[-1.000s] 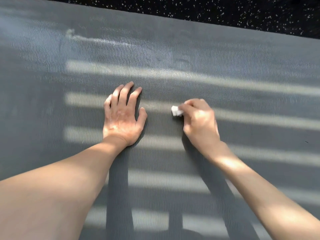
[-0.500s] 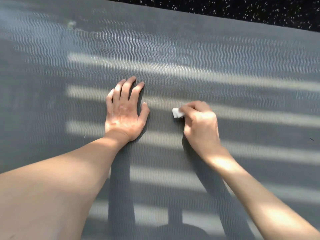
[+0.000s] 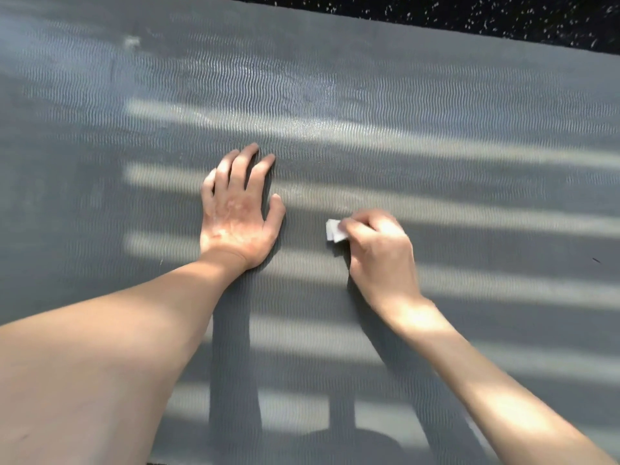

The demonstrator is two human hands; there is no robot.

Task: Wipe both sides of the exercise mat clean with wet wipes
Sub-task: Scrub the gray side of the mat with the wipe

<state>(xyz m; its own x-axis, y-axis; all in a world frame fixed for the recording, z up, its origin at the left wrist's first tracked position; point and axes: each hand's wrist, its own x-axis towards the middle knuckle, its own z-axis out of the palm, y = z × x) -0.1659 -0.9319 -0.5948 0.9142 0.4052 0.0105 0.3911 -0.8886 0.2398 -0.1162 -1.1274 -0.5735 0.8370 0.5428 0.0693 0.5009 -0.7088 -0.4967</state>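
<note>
A dark grey exercise mat point(image 3: 369, 95) with a fine wavy texture fills nearly the whole view, striped by bands of sunlight. My left hand point(image 3: 238, 213) lies flat on the mat, palm down, fingers straight and spread. To its right, my right hand point(image 3: 379, 256) has its fingers curled round a small folded white wet wipe point(image 3: 333, 230) and presses it onto the mat. Only the wipe's left end shows past the fingertips.
Beyond the mat's far edge runs black floor with white speckles point(image 3: 436, 11). A pale smudge point(image 3: 131, 41) sits on the mat at the upper left. A tiny dark speck point(image 3: 596, 260) lies at the right.
The view has drifted slightly, so the mat's far edge and the smudge sit higher in the frame. My right hand with the wipe has slid a little lower. My left hand stays flat.
</note>
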